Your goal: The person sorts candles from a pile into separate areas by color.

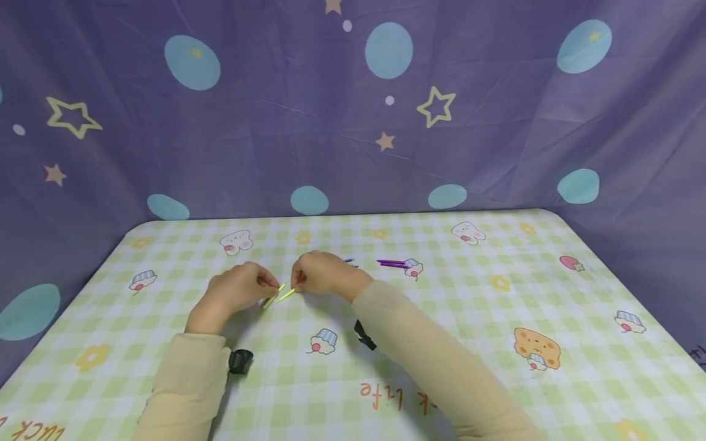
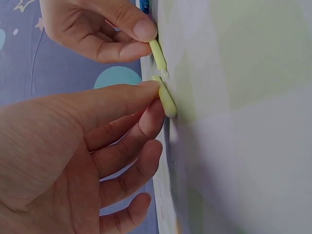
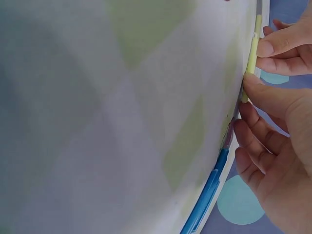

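Note:
My left hand [image 1: 239,288] pinches a slim yellow pen [image 2: 167,101] between thumb and forefinger, its rounded end low over the cloth. Facing it, my right hand [image 1: 322,272] pinches another slim yellow pen [image 1: 287,294] by thumb and fingertips, with a pale tip pointing towards the left hand. In the head view the two pens lie close together at a slant; whether they touch cannot be told. Near the right hand, blue pens [image 3: 207,190] lie on the cloth, mostly hidden behind that hand in the head view.
Two purple pens [image 1: 393,264] lie side by side to the right of the right hand. A green-and-white checked tablecloth [image 1: 441,318] with printed cartoons covers the table. Behind its far edge hangs a purple curtain [image 1: 331,141]. Black straps [image 1: 240,362] sit at the wrists.

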Demonstrator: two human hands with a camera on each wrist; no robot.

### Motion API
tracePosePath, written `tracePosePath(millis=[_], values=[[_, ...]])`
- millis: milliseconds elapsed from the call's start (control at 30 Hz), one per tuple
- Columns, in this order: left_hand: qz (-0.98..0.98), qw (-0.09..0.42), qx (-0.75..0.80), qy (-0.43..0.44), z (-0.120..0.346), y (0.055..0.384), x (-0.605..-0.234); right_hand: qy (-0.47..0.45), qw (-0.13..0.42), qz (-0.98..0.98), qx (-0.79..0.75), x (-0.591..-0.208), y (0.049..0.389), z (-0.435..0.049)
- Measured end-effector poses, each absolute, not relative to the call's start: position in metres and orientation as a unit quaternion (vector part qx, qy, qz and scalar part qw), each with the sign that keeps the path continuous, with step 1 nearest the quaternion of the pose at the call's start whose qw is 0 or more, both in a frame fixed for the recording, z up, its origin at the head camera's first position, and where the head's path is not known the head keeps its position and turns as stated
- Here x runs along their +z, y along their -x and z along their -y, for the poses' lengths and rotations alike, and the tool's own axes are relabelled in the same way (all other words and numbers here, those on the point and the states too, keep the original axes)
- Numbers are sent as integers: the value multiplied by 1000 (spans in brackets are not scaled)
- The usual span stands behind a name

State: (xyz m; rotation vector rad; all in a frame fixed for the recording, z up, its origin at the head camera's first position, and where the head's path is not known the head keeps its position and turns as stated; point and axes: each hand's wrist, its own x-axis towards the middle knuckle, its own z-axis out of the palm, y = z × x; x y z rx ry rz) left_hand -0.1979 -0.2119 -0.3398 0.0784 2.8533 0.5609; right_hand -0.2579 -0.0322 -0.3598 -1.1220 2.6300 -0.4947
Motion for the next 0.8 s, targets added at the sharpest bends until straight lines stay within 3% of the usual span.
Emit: tracePosePath(millis=[333,800], values=[[-974,117,190,-26,209,199,-340,388,127,-887,-216,-361,257,18],[-977,78,189,-57,205,195,-325,394,91,-866,-295,-346,242,-33]])
